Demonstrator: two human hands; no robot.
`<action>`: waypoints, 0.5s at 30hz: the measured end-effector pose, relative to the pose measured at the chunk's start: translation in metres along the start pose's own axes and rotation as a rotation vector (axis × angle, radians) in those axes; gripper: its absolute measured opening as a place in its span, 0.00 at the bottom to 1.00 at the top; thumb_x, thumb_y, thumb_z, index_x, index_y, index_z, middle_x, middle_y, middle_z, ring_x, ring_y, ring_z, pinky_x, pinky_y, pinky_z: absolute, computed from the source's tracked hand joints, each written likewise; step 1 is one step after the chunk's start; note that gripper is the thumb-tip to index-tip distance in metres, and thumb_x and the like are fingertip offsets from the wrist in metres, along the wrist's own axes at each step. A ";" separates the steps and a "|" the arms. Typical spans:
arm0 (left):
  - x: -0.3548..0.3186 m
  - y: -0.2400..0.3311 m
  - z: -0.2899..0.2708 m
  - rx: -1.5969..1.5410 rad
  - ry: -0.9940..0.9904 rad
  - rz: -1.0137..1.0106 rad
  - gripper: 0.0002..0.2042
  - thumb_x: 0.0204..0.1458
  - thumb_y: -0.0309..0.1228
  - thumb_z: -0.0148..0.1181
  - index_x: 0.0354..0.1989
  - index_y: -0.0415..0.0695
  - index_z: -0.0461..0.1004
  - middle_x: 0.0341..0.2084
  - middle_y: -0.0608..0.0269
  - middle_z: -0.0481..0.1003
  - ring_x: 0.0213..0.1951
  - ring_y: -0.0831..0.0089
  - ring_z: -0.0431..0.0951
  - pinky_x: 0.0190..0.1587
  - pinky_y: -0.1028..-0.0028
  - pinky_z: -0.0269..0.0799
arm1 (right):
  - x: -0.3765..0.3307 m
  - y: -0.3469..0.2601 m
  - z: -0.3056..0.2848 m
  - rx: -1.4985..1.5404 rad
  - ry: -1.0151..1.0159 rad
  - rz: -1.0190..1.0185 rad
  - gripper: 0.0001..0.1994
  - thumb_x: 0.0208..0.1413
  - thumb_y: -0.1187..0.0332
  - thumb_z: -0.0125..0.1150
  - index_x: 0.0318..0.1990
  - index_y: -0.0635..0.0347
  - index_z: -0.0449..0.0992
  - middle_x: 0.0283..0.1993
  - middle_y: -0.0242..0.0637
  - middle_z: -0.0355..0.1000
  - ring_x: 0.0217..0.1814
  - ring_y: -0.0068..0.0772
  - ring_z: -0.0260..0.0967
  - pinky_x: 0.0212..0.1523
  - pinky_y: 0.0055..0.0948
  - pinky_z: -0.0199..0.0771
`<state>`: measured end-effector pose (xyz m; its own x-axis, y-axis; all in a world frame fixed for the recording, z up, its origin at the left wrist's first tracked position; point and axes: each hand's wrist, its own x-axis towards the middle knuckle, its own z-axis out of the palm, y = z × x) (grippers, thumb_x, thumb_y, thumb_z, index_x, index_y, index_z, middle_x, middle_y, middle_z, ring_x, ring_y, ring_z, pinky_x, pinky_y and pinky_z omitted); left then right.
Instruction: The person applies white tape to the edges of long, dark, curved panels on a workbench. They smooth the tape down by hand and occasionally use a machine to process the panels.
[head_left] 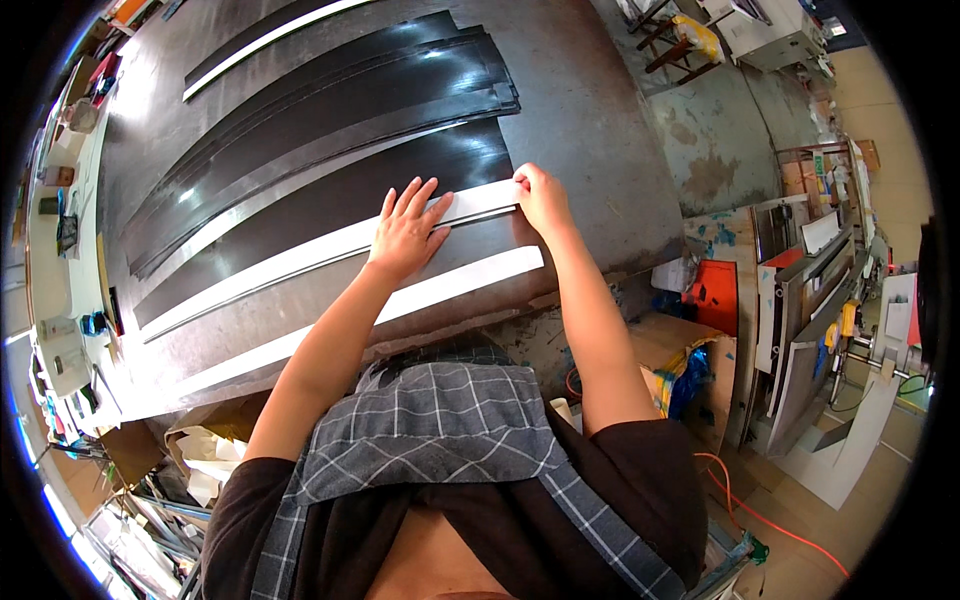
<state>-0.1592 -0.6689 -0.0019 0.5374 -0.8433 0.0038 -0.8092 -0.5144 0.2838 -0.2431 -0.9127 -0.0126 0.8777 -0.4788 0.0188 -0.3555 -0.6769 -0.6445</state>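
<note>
Big dark metal table [600, 110] filled most of the view, w/ a dusty workshop floor and stacks of boards off to its right side. On the table lay long black strips [330, 110] in a pile, far side from the person. Nearer the person, a long white strip [300, 262] ran across the table, and a 2nd white strip [460, 283] sat just beside it, closer to the table's near edge.

Left hand [407, 232] was flat and spread out, palm down, pressing on the white strip, not gripping it. Right hand [540, 197] was at the strip's end, fingers curled and pinching the tip, near the table's right part.

What could go wrong, I think: the strip looked thin and bendy, so a hard pull from the pinching hand might kink it or tear the end. If the flat hand slid, the strip could go crooked on the black sheet [330, 200] under it. Strip edges might also cut a finger.
</note>
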 end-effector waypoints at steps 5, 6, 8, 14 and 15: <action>0.000 0.000 0.000 -0.009 0.007 0.005 0.25 0.60 0.46 0.48 0.65 0.59 0.58 0.67 0.62 0.52 0.69 0.62 0.46 0.69 0.54 0.39 | 0.008 -0.001 0.001 -0.270 -0.029 -0.096 0.04 0.52 0.71 0.55 0.32 0.62 0.71 0.33 0.46 0.72 0.38 0.50 0.71 0.39 0.43 0.72; 0.000 -0.001 0.000 -0.002 0.006 0.004 0.25 0.60 0.46 0.48 0.65 0.59 0.58 0.67 0.62 0.52 0.69 0.62 0.46 0.69 0.54 0.39 | 0.006 -0.012 0.001 -0.362 -0.038 -0.104 0.05 0.53 0.71 0.55 0.32 0.63 0.71 0.33 0.47 0.72 0.39 0.51 0.71 0.40 0.44 0.72; -0.001 -0.002 0.002 0.011 0.006 0.001 0.25 0.60 0.46 0.47 0.65 0.60 0.58 0.67 0.62 0.52 0.69 0.63 0.46 0.69 0.55 0.40 | -0.028 -0.043 0.011 -0.353 -0.147 -0.196 0.06 0.52 0.73 0.53 0.34 0.67 0.69 0.37 0.52 0.69 0.42 0.54 0.68 0.43 0.47 0.71; -0.009 -0.003 0.004 -0.147 0.278 0.082 0.15 0.51 0.36 0.57 0.48 0.50 0.74 0.50 0.62 0.69 0.56 0.61 0.65 0.60 0.59 0.58 | -0.046 -0.064 0.019 0.015 0.280 -0.180 0.10 0.51 0.68 0.61 0.35 0.65 0.68 0.37 0.51 0.69 0.43 0.53 0.67 0.44 0.45 0.68; -0.012 -0.002 0.007 -0.166 0.254 0.074 0.14 0.51 0.35 0.58 0.47 0.50 0.74 0.47 0.63 0.69 0.53 0.61 0.67 0.57 0.59 0.60 | -0.044 -0.069 0.016 -0.025 0.129 -0.129 0.10 0.52 0.68 0.61 0.34 0.65 0.69 0.36 0.50 0.70 0.41 0.53 0.69 0.41 0.45 0.69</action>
<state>-0.1651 -0.6591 -0.0096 0.5378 -0.8009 0.2633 -0.8096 -0.4035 0.4263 -0.2519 -0.8358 0.0185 0.8685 -0.4540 0.1989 -0.2523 -0.7503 -0.6110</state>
